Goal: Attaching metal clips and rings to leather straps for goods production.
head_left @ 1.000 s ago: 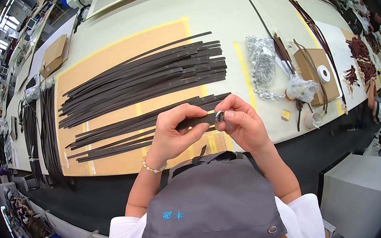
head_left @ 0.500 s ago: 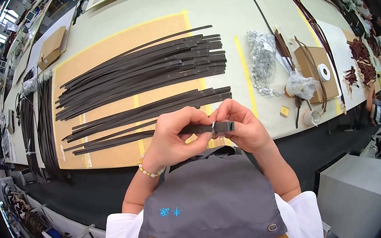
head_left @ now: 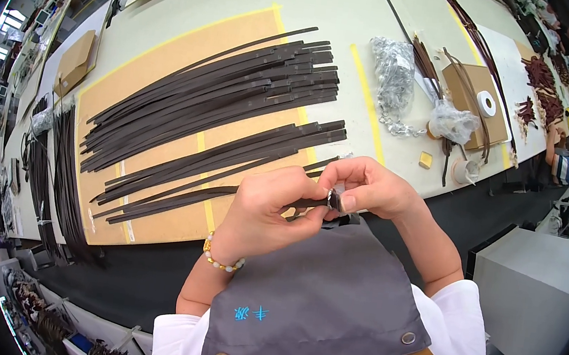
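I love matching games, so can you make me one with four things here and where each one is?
Things:
1. Dark flat strap with shiny metal loop
2. Round white roll
3. Small yellow block
4. White-and-gold beaded bracelet

Places:
A. On brown cardboard
B. Around the left wrist
C. Between the fingers of the left hand and right hand
D. Directly on the pale tabletop

Right pairs: 1-C, 2-A, 3-D, 4-B

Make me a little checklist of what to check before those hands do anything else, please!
1. Left hand gripping the dark strip: ok.
2. Right hand at the shiny metal piece: ok.
3. Strip fully through the metal piece: cannot tell, too covered.
4. Big pile of strips apart from both hands: ok.
5. Plastic bag away from both hands: ok.
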{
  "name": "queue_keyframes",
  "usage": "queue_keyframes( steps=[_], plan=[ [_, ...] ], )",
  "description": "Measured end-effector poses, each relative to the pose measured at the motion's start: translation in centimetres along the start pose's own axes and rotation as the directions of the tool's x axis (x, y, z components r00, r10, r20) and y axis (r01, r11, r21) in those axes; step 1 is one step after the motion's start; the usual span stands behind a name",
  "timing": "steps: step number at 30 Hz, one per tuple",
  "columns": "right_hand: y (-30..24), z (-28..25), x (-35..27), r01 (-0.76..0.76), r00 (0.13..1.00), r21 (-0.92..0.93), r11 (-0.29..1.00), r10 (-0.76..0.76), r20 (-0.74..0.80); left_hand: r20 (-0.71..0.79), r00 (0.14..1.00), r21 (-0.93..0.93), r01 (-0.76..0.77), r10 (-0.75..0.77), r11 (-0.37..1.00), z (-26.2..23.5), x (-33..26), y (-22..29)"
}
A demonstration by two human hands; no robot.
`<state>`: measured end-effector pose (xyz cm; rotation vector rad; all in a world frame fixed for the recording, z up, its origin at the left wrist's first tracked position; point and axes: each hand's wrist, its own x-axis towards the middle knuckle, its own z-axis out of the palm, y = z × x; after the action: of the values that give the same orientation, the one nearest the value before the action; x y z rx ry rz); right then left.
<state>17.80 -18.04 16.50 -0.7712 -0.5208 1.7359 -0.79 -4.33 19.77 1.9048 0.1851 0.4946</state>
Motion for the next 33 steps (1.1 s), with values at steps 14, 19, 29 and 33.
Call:
queue_keyframes(
  steps=[14, 19, 29, 33],
  plan=[
    [-1.5, 0.6, -0.7, -0.160, 0.956, -0.360, 0.919, 0.054, -0.287, 0.072, 0.977, 0.120, 0.193, -0.202, 0.974, 0.0, 0.7, -0.3],
    [-1.7, 0.7, -0.6, -0.091, 0.975, -0.351, 0.932, 0.012, -0.220, 0.045, 0.985, 0.074, 0.161, -0.165, 0.984, 0.3, 0.5, -1.0],
    [-1.4, 0.2, -0.6, -0.111, 0.971, -0.377, 0.919, 0.019, -0.239, 0.020, 0.988, 0.066, 0.153, -0.155, 0.986, 0.9, 0.4, -1.6],
    [-1.9, 0.4, -0.6, -0.157, 0.961, -0.403, 0.902, 0.045, -0.272, -0.006, 0.991, 0.069, 0.135, -0.135, 0.988, 1.1, 0.4, -1.7]
  ],
)
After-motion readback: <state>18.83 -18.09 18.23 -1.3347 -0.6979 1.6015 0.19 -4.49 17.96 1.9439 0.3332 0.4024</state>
